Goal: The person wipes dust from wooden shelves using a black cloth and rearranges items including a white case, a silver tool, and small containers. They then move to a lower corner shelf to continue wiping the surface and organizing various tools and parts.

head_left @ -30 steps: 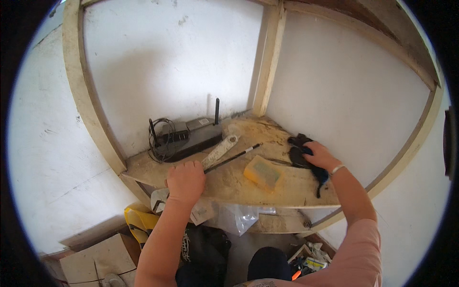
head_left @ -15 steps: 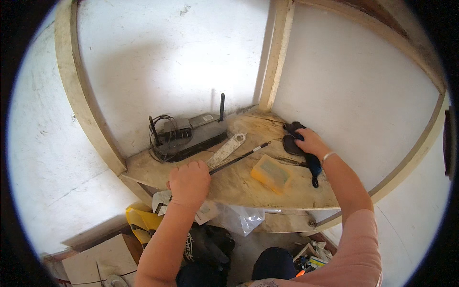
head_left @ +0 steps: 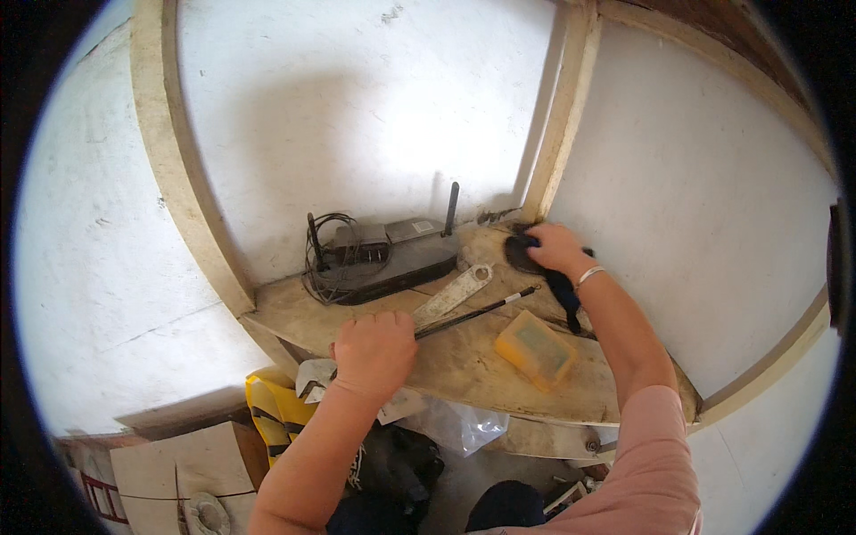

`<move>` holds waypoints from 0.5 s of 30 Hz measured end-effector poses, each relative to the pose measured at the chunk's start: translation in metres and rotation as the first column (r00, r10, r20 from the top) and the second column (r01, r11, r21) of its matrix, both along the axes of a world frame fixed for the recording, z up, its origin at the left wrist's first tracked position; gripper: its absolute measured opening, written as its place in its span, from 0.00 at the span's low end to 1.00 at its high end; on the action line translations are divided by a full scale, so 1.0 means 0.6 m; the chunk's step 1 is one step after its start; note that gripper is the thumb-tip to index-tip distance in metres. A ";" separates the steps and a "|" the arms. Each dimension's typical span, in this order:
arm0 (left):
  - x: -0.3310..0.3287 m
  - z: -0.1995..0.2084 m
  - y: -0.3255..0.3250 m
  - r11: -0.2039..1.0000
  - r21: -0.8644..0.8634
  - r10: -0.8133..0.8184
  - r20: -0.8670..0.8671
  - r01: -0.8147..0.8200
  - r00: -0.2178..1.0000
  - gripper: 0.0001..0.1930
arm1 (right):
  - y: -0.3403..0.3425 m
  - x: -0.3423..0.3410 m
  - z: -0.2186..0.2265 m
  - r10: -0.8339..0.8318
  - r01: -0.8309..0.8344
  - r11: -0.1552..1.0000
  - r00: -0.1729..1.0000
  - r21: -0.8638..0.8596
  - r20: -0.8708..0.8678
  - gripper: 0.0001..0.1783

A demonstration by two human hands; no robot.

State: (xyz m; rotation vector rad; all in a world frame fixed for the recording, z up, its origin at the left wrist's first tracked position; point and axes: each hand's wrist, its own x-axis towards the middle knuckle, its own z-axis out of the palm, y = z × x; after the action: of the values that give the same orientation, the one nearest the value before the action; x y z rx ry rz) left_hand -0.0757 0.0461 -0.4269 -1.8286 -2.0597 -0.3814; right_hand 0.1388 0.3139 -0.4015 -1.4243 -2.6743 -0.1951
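Note:
My left hand (head_left: 376, 352) is closed on a big adjustable wrench at the front edge of the corner shelf (head_left: 446, 385). The wrench's pale, dusty handle (head_left: 456, 292), with a hole at its end, reaches out beyond my knuckles. Its jaw end (head_left: 314, 376) shows below the hand. Alongside the handle lies a thin black rod (head_left: 477, 312); whether my fingers hold it too is hidden. Toward the back corner, my right hand (head_left: 557, 250) grips a black fabric item (head_left: 522, 253) with a rounded pad and a dark strap trailing forward over the shelf.
A black router (head_left: 383, 272) with two antennas and a coiled cable stands against the back wall. On the shelf's right part sits a yellow box (head_left: 535, 349). Below are a clear plastic bag (head_left: 459, 426), a yellow-and-black bag (head_left: 276, 406) and a cardboard box (head_left: 183, 468).
The view has shifted, so the shelf appears lower and further right. My right hand has moved the black fabric item left and back toward the corner. The left hand stays on the wrench.

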 end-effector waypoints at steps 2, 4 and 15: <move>0.000 -0.004 0.001 1.000 0.014 -0.010 -0.001 0.010 1.000 0.13 | -0.020 -0.048 0.001 0.249 -0.253 0.967 0.965 -0.035 -0.083 0.23; 0.008 -0.001 0.003 1.000 0.004 -0.024 -0.030 0.024 0.999 0.14 | 0.010 -0.054 -0.008 0.378 -0.385 0.923 0.915 -0.025 -0.144 0.23; 0.010 0.003 0.001 0.999 0.024 0.042 -0.034 -0.041 0.999 0.09 | -0.070 0.019 0.023 0.290 -0.312 0.903 0.950 -0.295 -0.117 0.22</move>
State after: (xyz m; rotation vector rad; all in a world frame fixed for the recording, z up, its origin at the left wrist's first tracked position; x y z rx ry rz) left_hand -0.0699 0.0468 -0.4252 -1.7640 -2.0573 -0.3586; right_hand 0.1504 0.2717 -0.3876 -1.0283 -2.9130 0.3103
